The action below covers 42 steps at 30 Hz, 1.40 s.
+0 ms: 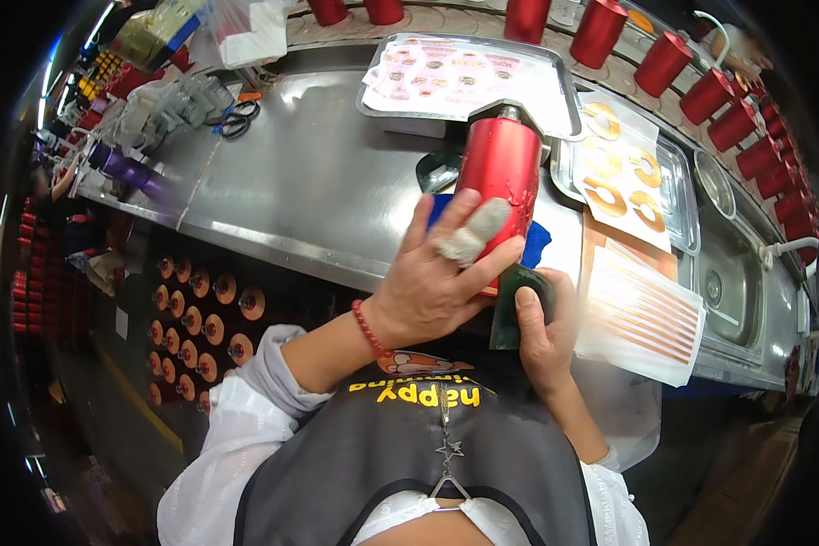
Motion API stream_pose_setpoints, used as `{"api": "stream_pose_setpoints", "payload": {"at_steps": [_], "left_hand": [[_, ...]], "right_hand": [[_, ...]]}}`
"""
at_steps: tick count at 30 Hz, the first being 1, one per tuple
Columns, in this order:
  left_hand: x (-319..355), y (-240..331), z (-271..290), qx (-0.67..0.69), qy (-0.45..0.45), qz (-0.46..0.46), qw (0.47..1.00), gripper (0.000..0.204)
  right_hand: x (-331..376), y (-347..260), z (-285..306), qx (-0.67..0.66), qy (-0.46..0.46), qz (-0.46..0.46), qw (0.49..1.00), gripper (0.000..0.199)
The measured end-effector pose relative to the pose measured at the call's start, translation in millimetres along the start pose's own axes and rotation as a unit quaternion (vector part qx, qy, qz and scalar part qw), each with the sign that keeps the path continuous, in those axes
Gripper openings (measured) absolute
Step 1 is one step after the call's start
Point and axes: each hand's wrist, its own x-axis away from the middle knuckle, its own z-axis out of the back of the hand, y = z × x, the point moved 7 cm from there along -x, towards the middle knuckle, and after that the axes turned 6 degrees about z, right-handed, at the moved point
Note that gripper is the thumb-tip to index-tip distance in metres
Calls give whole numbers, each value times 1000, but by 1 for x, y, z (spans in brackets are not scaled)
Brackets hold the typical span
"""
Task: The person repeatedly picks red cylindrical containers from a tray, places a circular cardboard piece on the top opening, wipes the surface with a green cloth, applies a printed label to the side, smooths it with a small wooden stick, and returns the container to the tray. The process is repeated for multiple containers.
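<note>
— Two hands are busy. What does the left hand (437,278) hold?

— It is wrapped around a tall red metal cylinder with a silver tip (499,168). The fingers are spread and pressed on its side. One finger has a grey cloth wrap (471,233) on it.

— And the right hand (537,332)?

— It is closed on a dark green flat piece (517,305), right at the bottom end of the red cylinder. The piece touches the cylinder there.

— Where is the cylinder?

— It stands tilted over the shiny steel worktop (300,182), held up between both hands, close to the body. A blue cloth (537,241) shows just behind it.

— What lies past the left hand?

— A steel tray with pink sticker sheets (455,73), just beyond the cylinder's top.

— And next to the right hand?

— A white sheet with orange stripes (642,314) lies just beside it. Past that is a sheet with orange ring shapes (623,177) on another tray.

— Anything farther away?

— Many red cylinders in a row (719,100) stand along the far edge, well apart from the hands. Black scissors (237,118) lie far off on the left hand's side.
</note>
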Motion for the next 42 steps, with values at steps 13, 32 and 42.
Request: {"api": "stream_pose_setpoints", "payload": {"at_steps": [13,32,42], "left_hand": [[8,-12,8,42,43,28,998,83],[-120,-136,-93,640,-270,404,595,40],[-27,-144,19,654,-2,363,664,35]], "right_hand": [[6,6,0,2,-24,5,1000,20],[-335,29,170,241,45,116,963,40],[-685,215,345,437,-112,38,892,73]]}}
